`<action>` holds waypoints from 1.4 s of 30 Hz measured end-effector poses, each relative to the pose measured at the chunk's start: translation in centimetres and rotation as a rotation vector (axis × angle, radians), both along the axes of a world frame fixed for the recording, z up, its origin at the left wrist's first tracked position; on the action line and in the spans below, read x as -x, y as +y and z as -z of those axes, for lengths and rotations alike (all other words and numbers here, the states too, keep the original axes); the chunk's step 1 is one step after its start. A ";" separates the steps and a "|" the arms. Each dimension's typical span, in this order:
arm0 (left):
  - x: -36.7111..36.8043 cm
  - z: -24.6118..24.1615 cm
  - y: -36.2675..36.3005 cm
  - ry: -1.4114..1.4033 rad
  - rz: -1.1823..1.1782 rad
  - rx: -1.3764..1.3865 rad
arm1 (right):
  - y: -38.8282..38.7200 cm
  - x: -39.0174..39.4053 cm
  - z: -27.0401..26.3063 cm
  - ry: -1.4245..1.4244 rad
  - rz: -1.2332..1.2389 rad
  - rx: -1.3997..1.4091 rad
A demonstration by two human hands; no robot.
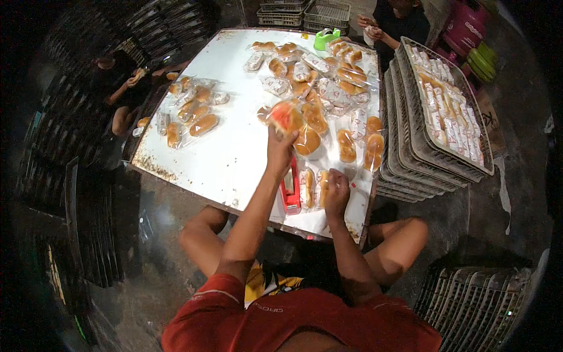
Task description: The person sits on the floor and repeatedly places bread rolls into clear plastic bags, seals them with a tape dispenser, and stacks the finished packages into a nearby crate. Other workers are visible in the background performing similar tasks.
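Observation:
My left hand (280,147) is raised over the middle of the white tabletop (220,176), gripping a bagged bread bun (283,116) with a blurred red top. Just in front of that hand sits a round golden bun (307,141) in clear plastic. Near the front edge, my right hand (338,189) has curled fingers against a wrapped bread roll (323,188); whether it grips the roll is hidden. A second wrapped roll (306,189) lies parallel on its left. Beside it stands a red tape dispenser (291,193).
Bagged breads (303,70) are heaped at the table's far right, with a smaller group (193,110) at left. A green tape dispenser (326,39) stands at the back. Stacked crates (422,132) rise at right. Two other people (402,22) sit around the table.

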State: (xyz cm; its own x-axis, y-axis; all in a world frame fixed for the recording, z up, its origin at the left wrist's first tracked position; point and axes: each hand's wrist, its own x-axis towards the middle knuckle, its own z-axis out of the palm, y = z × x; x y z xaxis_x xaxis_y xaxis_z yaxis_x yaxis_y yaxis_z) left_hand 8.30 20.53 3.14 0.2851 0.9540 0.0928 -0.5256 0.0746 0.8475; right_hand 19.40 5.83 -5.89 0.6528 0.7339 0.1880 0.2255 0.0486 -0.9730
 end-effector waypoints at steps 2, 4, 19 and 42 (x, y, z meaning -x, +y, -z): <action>1.7 1.5 -4.7 -0.009 -0.079 -0.018 | -0.7 2.1 -4.0 0.641 -0.140 -0.090; 2.5 2.4 -9.9 0.170 -0.061 -0.061 | -0.1 2.5 -4.8 0.987 -0.116 -0.208; 11.6 0.4 -16.6 0.246 0.796 0.348 | -5.4 1.8 -10.6 -0.137 -1.065 0.121; 10.1 1.5 -18.4 0.362 -0.062 0.122 | -6.4 6.9 -7.2 0.094 -0.475 0.140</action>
